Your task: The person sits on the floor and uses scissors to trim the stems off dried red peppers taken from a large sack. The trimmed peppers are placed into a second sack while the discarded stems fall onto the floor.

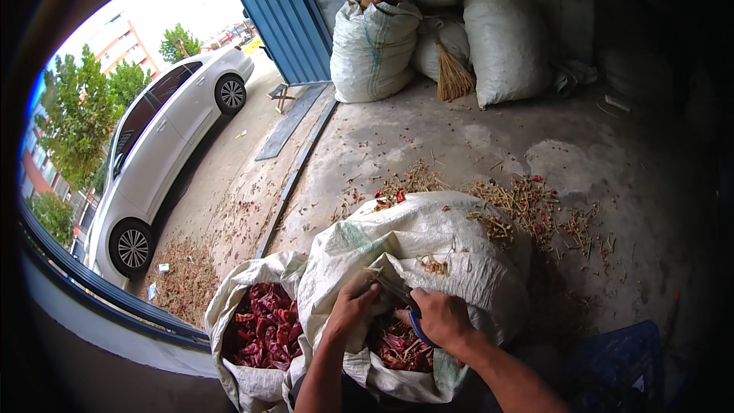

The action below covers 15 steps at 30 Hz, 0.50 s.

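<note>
1. My left hand (350, 311) is closed on a dried red chilli (380, 281), pinching it over the mouth of the big white woven sack (428, 237) that sits right in front of me.
2. My right hand (442, 320) is gripping a pair of scissors with blue handles (417, 329); their blades point up and to the left, toward the chilli in my left hand, and meet it just above the big sack's opening.
3. Inside the big sack, under both hands, lies a heap of dried red chillies with pale stems (397, 348).
4. Touching the big sack on its left stands a smaller open white sack (245, 283), filled with darker red chilli pods (264, 329).
5. Beyond the big sack, cut stems and chilli scraps (527, 206) are scattered over the concrete floor (459, 138).
6. Farther behind the big sack, full white sacks (373, 46) lean against the wall with a straw broom (453, 76) between them.
7. Well to the left of the big sack, past a blue door (283, 15), a white car (164, 145) is parked outside.
8. To the right of the big sack, near my right forearm, is a blue plastic crate (619, 359).
</note>
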{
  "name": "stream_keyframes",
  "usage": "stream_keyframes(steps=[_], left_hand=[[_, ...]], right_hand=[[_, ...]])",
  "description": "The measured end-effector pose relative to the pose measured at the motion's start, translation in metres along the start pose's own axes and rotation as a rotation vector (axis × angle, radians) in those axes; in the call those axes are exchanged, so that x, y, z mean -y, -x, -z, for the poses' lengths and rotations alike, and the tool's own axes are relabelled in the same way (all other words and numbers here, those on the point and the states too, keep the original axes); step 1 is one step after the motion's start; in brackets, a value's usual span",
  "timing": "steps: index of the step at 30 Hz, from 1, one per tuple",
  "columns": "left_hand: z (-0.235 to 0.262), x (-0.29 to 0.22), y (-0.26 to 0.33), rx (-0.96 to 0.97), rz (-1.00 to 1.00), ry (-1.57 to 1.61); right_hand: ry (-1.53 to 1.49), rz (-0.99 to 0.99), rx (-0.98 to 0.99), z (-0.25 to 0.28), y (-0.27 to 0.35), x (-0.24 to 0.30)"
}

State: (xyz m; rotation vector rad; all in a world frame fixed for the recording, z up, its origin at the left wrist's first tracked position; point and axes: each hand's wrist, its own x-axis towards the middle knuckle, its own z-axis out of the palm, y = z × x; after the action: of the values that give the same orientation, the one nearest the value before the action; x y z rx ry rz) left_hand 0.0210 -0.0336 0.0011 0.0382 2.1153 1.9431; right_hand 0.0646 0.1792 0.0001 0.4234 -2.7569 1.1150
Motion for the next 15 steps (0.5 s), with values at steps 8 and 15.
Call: stream_keyframes(steps=[8,15], left_hand=[[-0.010,-0.008,0.006,0.027,-0.096,-0.242],[-0.013,0.006,0.000,-0.021,-0.218,-0.411]], right_hand=[[-0.013,-0.035,0.038,-0.001,0.001,-0.002],[-0.021,-0.062,0.046,0.000,0.000,0.002]])
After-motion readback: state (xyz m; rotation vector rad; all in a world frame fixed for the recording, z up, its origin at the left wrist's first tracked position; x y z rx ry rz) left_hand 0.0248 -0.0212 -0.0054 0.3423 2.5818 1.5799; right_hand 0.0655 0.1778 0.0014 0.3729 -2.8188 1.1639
